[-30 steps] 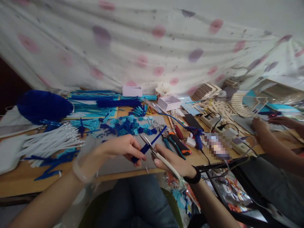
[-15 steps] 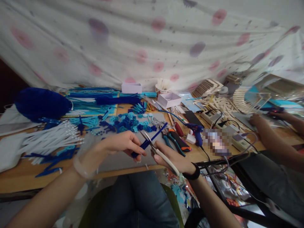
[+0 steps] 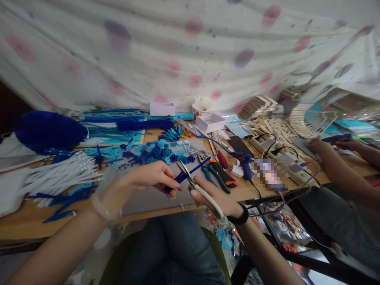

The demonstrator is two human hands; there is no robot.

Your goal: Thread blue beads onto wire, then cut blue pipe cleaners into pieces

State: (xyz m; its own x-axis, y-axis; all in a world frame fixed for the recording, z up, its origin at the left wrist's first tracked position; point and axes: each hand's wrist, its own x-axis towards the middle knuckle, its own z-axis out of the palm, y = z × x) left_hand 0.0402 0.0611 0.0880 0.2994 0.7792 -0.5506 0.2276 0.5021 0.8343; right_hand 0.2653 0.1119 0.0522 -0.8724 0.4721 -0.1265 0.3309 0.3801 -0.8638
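Dark blue strips [image 3: 179, 180]: a small bunch, held above the near part of the grey mat [image 3: 139, 202]; one long end slants up and away to the right, past the scissors.
Left hand [image 3: 158, 175]: closed in a pinch on the bunch, thumb and fingers near its lower end.
Scissors [image 3: 204, 193]: cream handles, blades parted and lying across the strips — whether any strand sits between the edges, I cannot tell.
Right hand [image 3: 219, 194]: wrapped around the handles.
Cutting: likely the step in hand, a trim of the strips to length; the next move calls for a firm left pinch, the wanted strand well between the blades, then a squeeze of the handles — fingertips clear.
Blue flower pieces [image 3: 157, 152]: heaped just beyond the left hand.
Pliers [image 3: 222, 174]: beside the mat, to the right, with a blue glue gun [image 3: 246, 165] farther right.
White stems [image 3: 63, 174]: piled on the table [image 3: 18, 228] at left.
Co-worker's hand [image 3: 316, 145]: well apart, far right.
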